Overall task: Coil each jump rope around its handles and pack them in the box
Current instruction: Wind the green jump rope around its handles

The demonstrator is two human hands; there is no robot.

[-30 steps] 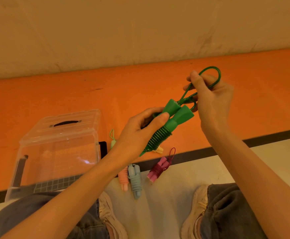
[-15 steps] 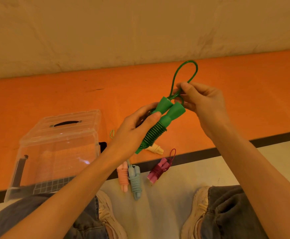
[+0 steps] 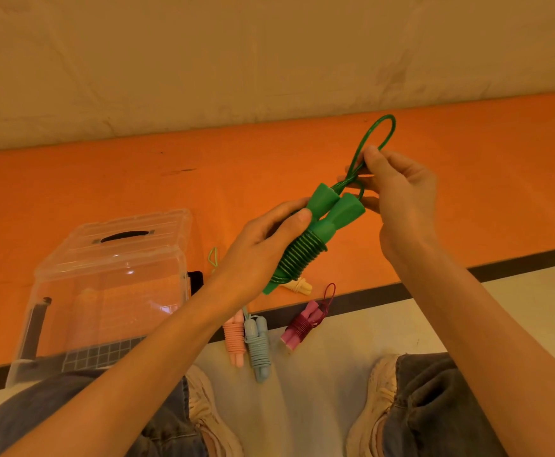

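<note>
Both hands (image 3: 262, 245) (image 3: 398, 196) grip green rope (image 3: 305, 255) (loop apparently pinched).

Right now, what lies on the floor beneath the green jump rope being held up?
Under the green jump rope, a cream rope bundle pokes out, mostly covered. The left hand and forearm hide part of the pink bundle and whatever else lies there.

At the centre of the frame a green jump rope (image 3: 305, 255), coiled around its paired handles, is gripped by the left hand (image 3: 259, 249). A loop of its cord is pinched by the right hand (image 3: 398, 196) at upper right. A clear plastic box (image 3: 104, 285) is seen at left. Pink (image 3: 234, 334), blue (image 3: 258, 344) and maroon (image 3: 304, 326) coiled ropes are laid below centre.
</note>
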